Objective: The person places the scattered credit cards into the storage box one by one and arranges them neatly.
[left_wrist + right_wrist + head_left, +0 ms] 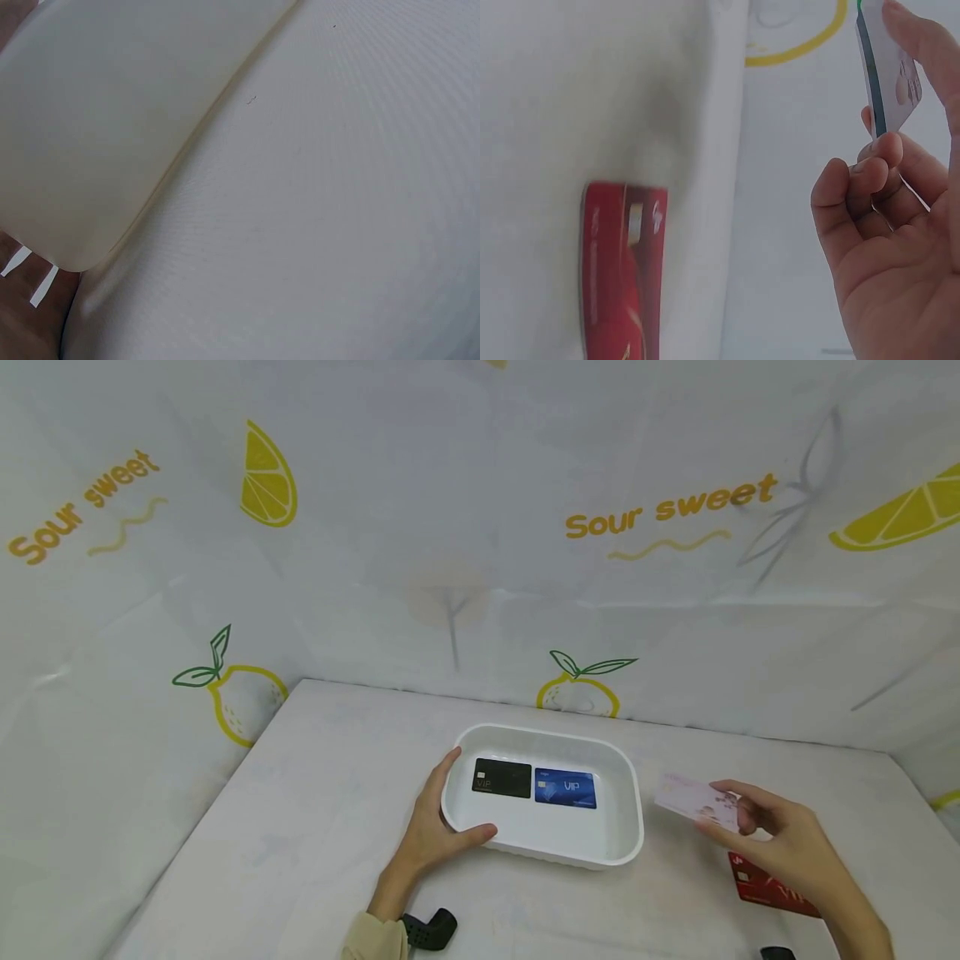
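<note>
My left hand grips the left end of a white plastic tray, its thumb at the front rim and its fingers along the left side. A black VIP card and a blue VIP card lie side by side on the tray's floor. To the right of the tray, my right hand pinches a pale pink card between thumb and fingers, held above the table. In the right wrist view the pink card appears nearly edge-on.
A red VIP card lies on the white table beneath my right hand, partly covered by it. Behind the table rises a white sheet printed with lemons and "Sour sweet" lettering. A black wrist device shows by the left sleeve.
</note>
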`<control>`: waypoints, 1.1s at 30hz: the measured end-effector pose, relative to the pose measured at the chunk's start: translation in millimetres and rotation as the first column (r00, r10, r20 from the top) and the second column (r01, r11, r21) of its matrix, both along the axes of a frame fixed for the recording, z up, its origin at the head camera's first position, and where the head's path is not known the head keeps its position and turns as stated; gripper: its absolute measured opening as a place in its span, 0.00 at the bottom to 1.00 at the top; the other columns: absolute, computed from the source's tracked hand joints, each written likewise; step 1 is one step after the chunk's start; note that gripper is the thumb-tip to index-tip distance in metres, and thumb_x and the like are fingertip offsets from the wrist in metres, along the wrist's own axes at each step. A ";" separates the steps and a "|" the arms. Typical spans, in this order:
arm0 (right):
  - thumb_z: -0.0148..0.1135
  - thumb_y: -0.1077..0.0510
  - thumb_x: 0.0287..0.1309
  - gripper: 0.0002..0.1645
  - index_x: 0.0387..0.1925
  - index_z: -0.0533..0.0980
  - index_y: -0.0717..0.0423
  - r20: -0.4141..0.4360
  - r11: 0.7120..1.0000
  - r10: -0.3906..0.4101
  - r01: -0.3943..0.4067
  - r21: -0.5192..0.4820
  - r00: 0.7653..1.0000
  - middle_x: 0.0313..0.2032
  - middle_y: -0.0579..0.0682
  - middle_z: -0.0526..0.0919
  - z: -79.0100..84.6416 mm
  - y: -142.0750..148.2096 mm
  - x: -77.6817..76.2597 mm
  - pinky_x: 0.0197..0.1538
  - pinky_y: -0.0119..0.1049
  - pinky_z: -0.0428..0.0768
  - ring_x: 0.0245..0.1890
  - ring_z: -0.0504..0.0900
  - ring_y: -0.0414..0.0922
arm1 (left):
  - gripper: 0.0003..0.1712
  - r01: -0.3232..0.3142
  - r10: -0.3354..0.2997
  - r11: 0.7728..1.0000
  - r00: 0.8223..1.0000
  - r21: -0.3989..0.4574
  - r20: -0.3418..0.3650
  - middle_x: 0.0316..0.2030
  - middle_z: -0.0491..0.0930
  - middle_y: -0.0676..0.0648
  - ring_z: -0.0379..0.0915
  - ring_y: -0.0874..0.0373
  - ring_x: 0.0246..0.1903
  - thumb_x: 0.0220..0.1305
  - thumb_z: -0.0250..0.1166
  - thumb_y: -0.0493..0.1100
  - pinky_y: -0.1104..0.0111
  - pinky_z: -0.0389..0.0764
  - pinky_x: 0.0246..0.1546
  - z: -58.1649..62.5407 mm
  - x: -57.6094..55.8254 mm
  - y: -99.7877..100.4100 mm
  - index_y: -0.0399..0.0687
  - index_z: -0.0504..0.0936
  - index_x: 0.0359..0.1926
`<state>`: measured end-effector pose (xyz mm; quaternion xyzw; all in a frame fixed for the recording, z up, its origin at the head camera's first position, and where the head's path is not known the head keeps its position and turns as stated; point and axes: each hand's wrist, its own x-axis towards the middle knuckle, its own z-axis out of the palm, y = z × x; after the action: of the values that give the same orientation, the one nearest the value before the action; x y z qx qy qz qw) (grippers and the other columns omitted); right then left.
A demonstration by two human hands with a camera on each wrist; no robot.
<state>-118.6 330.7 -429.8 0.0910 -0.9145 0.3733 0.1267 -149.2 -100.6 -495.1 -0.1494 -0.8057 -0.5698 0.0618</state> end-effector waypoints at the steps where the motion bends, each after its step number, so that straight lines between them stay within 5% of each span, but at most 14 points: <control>1: 0.81 0.64 0.46 0.28 0.51 0.81 0.60 -0.007 1.000 0.004 -0.004 -0.003 1.000 0.25 0.41 0.69 1.1 -2.9 -0.3 0.29 0.26 0.66 0.26 0.70 0.34 | 0.66 0.000 0.000 1.000 1.000 -0.001 0.001 0.76 0.63 0.41 0.67 0.44 0.70 0.42 0.81 0.52 0.46 0.70 0.68 0.2 0.0 0.0 0.53 0.55 0.80; 33: 0.84 0.55 0.43 0.30 0.50 0.84 0.57 0.019 0.995 0.100 -0.100 -0.008 0.995 0.27 0.45 0.71 22.5 -94.2 -12.3 0.32 0.28 0.70 0.30 0.71 0.35 | 0.67 -0.003 0.003 1.000 1.000 -0.004 0.008 0.76 0.63 0.42 0.68 0.45 0.69 0.41 0.82 0.52 0.50 0.71 0.68 0.7 0.1 0.2 0.55 0.55 0.80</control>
<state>-130.9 236.6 -407.4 0.1328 -0.9086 0.3834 0.0994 -149.2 -100.5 -494.4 -0.1457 -0.8073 -0.5688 0.0591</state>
